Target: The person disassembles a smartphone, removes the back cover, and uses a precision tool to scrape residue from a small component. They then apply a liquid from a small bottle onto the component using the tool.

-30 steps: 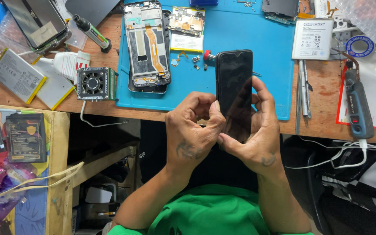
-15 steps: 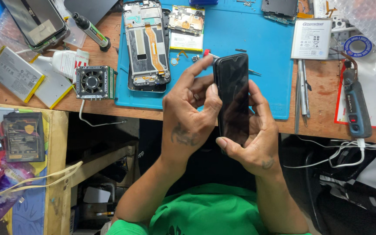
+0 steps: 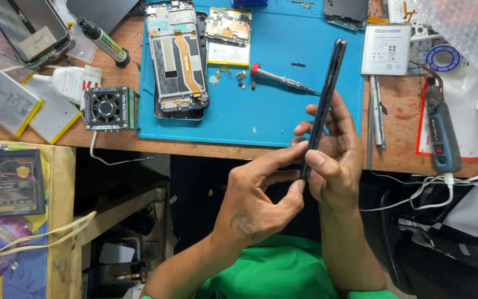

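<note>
Both hands (image 3: 300, 182) grip an edge-on black phone (image 3: 327, 88).

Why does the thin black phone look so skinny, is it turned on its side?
Yes, edge-on. The thin black phone shows only its narrow side, pinched between the left hand and right hand.

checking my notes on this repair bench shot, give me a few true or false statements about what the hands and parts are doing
1. The slim black phone is seen edge-on, held up by both hands. True.
2. The right hand grips the red-tipped metal screwdriver. False: the screwdriver lies untouched on the blue work mat.
3. The opened phone frame with an orange ribbon cable lies on the mat. True.
4. The small square black cooling fan sits on the mat. False: it rests on the wooden bench, left of the mat.
5. The left hand touches the phone's lower end. True.
</note>
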